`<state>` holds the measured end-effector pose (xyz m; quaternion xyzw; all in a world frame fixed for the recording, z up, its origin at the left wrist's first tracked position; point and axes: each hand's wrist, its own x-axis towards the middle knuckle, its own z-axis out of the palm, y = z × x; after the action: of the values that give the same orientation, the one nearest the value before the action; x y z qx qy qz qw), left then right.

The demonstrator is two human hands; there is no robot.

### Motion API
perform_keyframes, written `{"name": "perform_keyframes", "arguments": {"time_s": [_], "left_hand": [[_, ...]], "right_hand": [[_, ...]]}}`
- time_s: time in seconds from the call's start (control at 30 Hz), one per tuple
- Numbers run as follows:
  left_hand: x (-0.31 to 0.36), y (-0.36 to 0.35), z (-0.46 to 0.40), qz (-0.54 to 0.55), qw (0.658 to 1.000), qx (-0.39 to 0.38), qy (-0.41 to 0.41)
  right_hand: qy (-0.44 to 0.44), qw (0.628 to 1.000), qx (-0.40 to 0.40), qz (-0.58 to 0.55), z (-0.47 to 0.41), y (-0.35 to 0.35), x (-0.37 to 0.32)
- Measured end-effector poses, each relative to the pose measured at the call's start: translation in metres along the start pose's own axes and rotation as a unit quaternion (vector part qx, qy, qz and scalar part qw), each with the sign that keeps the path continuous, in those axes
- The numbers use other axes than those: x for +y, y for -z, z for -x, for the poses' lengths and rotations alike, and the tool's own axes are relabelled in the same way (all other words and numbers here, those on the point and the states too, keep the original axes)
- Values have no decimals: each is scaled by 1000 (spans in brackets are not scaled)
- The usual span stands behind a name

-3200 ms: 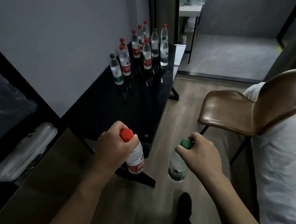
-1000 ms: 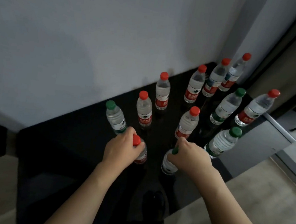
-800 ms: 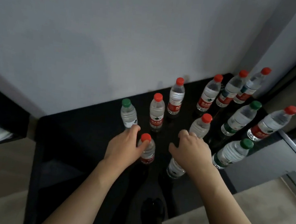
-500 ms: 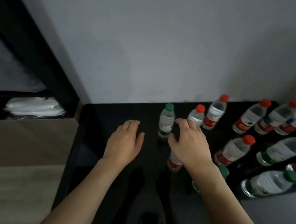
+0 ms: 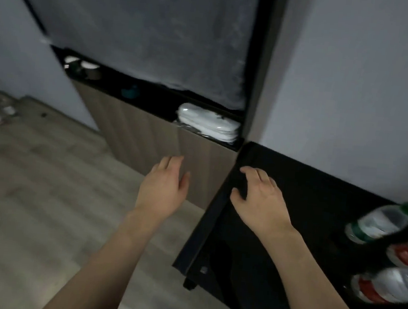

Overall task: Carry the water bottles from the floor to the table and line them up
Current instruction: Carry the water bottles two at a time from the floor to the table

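Head view: both hands, left (image 5: 161,190) and right (image 5: 258,203), are seen empty with fingers spread; bottles (image 5: 379,223) are already stood on the worktop (image 5: 307,190); more, apparently, are left on the floor (image 5: 31,186).

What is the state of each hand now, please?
Left hand: open, holding nothing.
Right hand: open, fingers loosely curled, holding nothing, above the black table.

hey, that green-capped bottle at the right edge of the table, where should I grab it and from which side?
Grip the green-capped bottle around its neck, just below the cap, coming from above. It appears upright, cap toward the camera, with red-labelled bottles crowded beside it, so the top is the freest part. It is blurred, so this is a hedged call. Both hands are empty.
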<state>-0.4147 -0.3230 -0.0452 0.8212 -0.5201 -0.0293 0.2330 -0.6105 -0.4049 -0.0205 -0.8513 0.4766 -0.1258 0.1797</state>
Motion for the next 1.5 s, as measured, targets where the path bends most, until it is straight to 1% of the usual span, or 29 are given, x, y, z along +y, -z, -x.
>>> {"name": "perform_keyframes", "arguments": {"time_s": [0.17, 0.37, 0.53, 0.7, 0.83, 0.97, 1.2, 1.33, 1.5], "left_hand": [[-97, 50, 22, -6, 994, 47, 96], [-187, 107, 68, -30, 980, 91, 174], [-239, 142, 113, -29, 955, 135, 262], [-266, 161, 143, -42, 932, 160, 323], [-278, 172, 146, -45, 923, 169, 342], [-291, 180, 132, -57, 916, 175, 358], [-319, 193, 96, -83, 912, 186, 356], [-357, 204, 81, -88, 911, 182, 359], [-433, 232, 58, -99, 913, 185, 351]], "right_hand": [[69, 996, -55, 2, -17, -50, -93], [141, 985, -99, -8, -22, -98, -191], [204, 970, -135, -4, -15, -126, -253], [260, 952, -163, -11, -18, -145, -301], [296, 940, -167, -25, -30, -153, -330], [325, 929, -172, -37, -50, -157, -349], [362, 913, -182, -49, -95, -170, -384], [369, 908, -188, -57, -113, -192, -421], [378, 903, -200, -50, -135, -233, -486]]}}
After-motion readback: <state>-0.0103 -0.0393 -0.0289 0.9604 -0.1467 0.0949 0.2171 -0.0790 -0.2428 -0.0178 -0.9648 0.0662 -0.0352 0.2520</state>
